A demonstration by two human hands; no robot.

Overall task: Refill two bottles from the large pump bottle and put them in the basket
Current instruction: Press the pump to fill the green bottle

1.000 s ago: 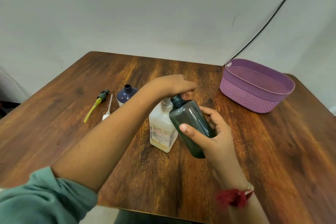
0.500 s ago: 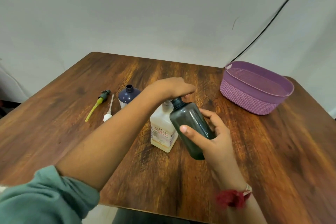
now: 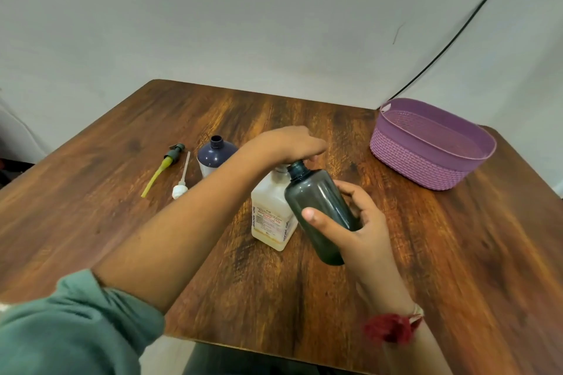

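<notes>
The large pump bottle (image 3: 271, 213), white with a printed label and a little yellowish liquid at its base, stands mid-table. My left hand (image 3: 286, 143) rests flat on its pump head, which it hides. My right hand (image 3: 356, 222) grips a dark grey translucent bottle (image 3: 316, 204), tilted with its open neck right by the pump. A second bottle (image 3: 214, 155), dark blue on top and uncapped, stands behind my left forearm. The purple woven basket (image 3: 423, 161) sits at the table's far right with nothing visible in it.
Two loose pump tops lie on the wooden table (image 3: 122, 207) at the left: a dark green one with a yellow tube (image 3: 164, 163) and a white one with a thin tube (image 3: 182, 183). A black cable (image 3: 457, 30) runs down the wall behind the basket.
My left hand stays on the pump head and the grey bottle stays at the spout. The view has shifted slightly; nothing else has moved.
</notes>
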